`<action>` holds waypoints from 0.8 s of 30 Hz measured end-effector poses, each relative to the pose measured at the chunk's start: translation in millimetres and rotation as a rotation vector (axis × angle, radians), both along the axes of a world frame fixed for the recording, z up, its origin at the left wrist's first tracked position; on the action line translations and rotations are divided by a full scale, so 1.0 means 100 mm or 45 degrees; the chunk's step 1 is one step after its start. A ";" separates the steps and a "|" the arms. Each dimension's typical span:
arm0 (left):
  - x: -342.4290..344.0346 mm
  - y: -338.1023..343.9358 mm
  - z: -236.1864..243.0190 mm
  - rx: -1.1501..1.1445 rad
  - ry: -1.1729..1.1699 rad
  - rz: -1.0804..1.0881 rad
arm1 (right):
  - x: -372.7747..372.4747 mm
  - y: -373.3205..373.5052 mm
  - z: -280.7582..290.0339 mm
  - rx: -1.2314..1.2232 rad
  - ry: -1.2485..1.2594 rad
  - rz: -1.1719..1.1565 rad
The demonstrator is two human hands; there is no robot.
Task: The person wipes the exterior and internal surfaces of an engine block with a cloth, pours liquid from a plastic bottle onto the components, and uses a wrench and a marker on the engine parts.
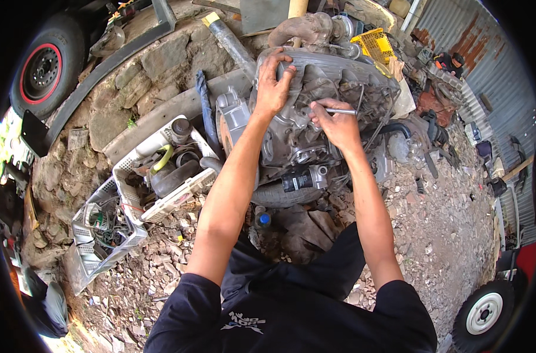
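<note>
A greasy engine (315, 88) with a ribbed grey cover (332, 63) sits on the ground in front of me. My left hand (274, 82) rests on the left end of that cover, fingers spread and bent over its edge, holding nothing that I can see. Over the engine's near side, my right hand (337, 123) is closed on a slim silver metal tool (342, 111), whose shaft sticks out to the right. The tool's other end is hidden by the hand. A black oil filter (297, 179) is mounted low on the engine's near side.
White plastic crates (156, 154) with hoses and parts stand at the left, beside a grey crate (106, 238) of wires. A yellow basket (374, 46) lies behind the engine. Wheels stand far left (41, 66) and lower right (484, 313). Broken stones (438, 235) cover the ground.
</note>
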State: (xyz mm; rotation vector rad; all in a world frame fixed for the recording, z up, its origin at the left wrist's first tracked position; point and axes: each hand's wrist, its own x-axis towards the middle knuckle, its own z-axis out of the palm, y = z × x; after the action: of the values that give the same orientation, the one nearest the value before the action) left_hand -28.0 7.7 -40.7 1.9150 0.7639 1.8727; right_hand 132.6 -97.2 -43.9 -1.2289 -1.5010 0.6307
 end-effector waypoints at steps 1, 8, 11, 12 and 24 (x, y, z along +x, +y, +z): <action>0.00 0.00 0.00 0.007 0.006 0.003 | -0.08 -0.03 -0.02 0.115 -0.115 -0.135; 0.01 0.03 0.00 -0.004 0.004 -0.008 | -0.04 -0.02 -0.05 0.204 -0.211 -0.176; 0.02 0.05 0.00 -0.037 -0.019 -0.040 | 0.08 -0.01 0.00 0.001 0.007 -0.022; 0.01 0.06 0.00 -0.050 -0.027 -0.052 | 0.06 -0.01 0.02 0.114 -0.006 -0.094; -0.12 0.08 0.09 0.045 0.236 0.070 | -0.09 -0.25 0.09 0.123 -0.144 -0.190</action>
State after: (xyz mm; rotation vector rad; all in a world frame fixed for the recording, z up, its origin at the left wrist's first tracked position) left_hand -40.5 15.4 -31.9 2.1327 0.8523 1.7686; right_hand 123.4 -122.7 -34.8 -1.3058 -1.4983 0.3912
